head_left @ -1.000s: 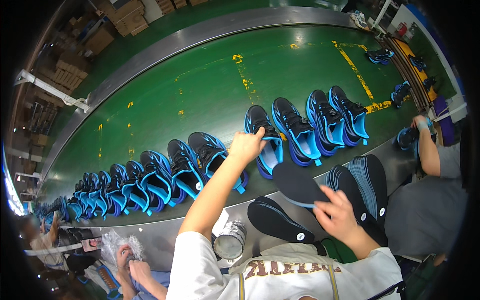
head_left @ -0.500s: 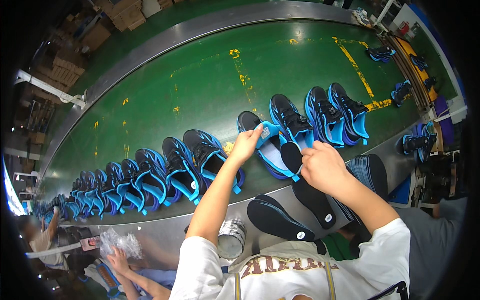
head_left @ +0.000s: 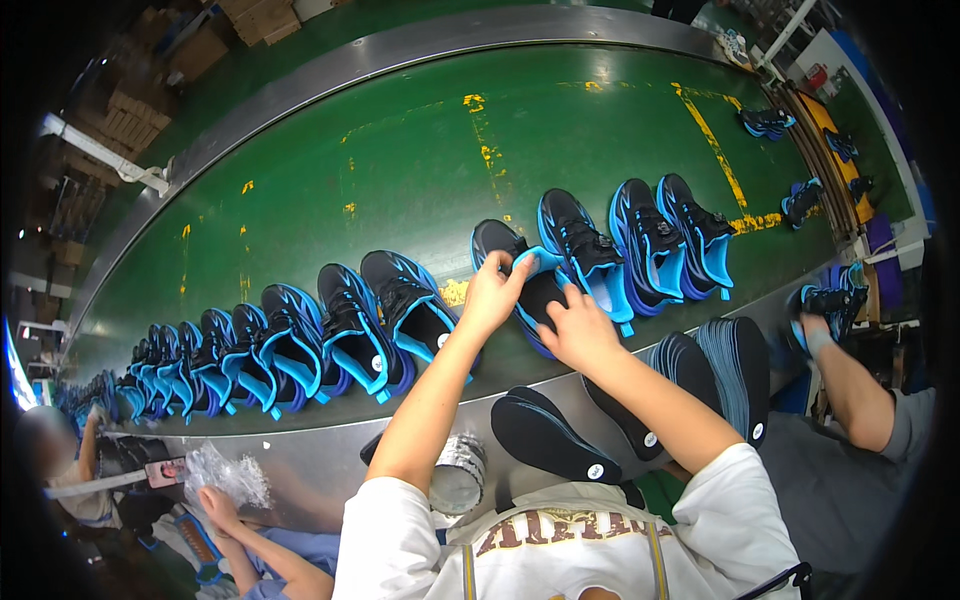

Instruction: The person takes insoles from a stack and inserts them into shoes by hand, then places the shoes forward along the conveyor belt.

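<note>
A black and blue sports shoe (head_left: 494, 238) stands on the green belt in front of me, toe pointing away. My left hand (head_left: 495, 296) is closed on its light blue-lined tongue (head_left: 541, 262), pulling the mouth wide. A black insole (head_left: 541, 293) lies inside the shoe, partly covered by my fingers. My right hand (head_left: 583, 332) reaches into the opening at the heel end, its fingers bent around the insole's rear part; the fingertips are partly hidden. Just right of that hand stands another black and blue shoe (head_left: 572, 225).
A long row of similar shoes (head_left: 345, 300) runs left along the green belt (head_left: 400, 180). Stacks of black insoles (head_left: 735, 375) and a loose pair (head_left: 545, 435) lie on the metal ledge (head_left: 310, 470), near a round tub (head_left: 458, 478). Co-workers' arms (head_left: 850, 385) show on both sides.
The insole has gone from my right hand's hold outside the heel down into the shoe. My right hand has moved left over the opening. The shoe row at left slid slightly left.
</note>
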### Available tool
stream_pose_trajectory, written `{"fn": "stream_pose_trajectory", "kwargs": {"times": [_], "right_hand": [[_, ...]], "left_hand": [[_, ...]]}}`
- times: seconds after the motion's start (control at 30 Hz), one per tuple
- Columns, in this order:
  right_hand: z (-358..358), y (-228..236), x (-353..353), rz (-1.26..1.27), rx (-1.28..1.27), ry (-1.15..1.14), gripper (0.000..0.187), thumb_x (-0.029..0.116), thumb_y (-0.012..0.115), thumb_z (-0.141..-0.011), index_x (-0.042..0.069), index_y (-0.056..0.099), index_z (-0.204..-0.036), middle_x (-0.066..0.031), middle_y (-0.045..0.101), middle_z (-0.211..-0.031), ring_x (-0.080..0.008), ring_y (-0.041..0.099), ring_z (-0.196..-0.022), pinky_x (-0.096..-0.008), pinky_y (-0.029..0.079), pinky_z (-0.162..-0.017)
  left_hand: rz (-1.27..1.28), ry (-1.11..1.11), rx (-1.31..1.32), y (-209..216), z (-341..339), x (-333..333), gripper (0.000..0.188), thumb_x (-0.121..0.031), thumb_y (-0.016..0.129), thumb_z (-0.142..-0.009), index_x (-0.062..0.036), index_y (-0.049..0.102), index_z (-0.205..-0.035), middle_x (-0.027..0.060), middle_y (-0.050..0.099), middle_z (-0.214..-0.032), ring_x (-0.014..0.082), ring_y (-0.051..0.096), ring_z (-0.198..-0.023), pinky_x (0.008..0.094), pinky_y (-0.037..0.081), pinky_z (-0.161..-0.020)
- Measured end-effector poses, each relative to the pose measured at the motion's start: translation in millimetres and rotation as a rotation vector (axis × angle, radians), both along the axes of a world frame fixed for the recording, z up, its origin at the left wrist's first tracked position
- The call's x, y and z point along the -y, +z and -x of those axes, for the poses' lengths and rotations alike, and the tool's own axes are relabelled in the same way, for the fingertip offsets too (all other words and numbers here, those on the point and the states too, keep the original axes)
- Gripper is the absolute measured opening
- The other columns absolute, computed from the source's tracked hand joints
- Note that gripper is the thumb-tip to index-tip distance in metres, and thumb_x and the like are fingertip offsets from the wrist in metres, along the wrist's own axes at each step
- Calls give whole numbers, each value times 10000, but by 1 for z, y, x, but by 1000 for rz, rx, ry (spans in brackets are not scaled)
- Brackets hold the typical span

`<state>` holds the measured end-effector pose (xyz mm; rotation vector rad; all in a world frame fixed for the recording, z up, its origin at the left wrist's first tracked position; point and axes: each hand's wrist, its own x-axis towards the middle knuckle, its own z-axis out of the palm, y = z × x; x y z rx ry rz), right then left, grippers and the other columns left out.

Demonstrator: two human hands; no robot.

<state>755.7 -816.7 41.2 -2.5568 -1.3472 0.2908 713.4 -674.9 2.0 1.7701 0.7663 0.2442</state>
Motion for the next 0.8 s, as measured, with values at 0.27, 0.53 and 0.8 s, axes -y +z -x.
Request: {"fn": "stream_pose_trajectory", "kwargs": {"times": [0.27, 0.53, 0.8], "right_hand": [[-35, -11, -3, 389, -242, 278, 150, 130, 564, -629, 5, 615, -695, -187, 565, -822, -307, 558, -775, -371, 460, -700], [-32, -53, -12, 203, -28, 362, 141, 98, 456, -724, 18, 573, -718, -162, 516, -857, -262, 523, -828, -346, 456, -681], [-29, -57, -29, 714, 100, 509, 247, 148, 460, -769, 103, 604, -964, -114, 498, -1033, -253, 485, -928, -308, 407, -750]], "left_hand": [[-53, -146, -96, 6, -7, -7, 545, -416, 519, -777, 61, 512, -1041, 145, 577, -723, 162, 544, -686, 276, 421, -613], [32, -168, -70, 4, -7, -6, 545, -404, 490, -802, 79, 493, -1056, 171, 589, -830, 172, 551, -793, 283, 427, -687], [54, -235, -78, -5, -3, -15, 464, -378, 491, -813, 55, 541, -973, 93, 586, -759, 110, 518, -711, 236, 413, -624]]}}
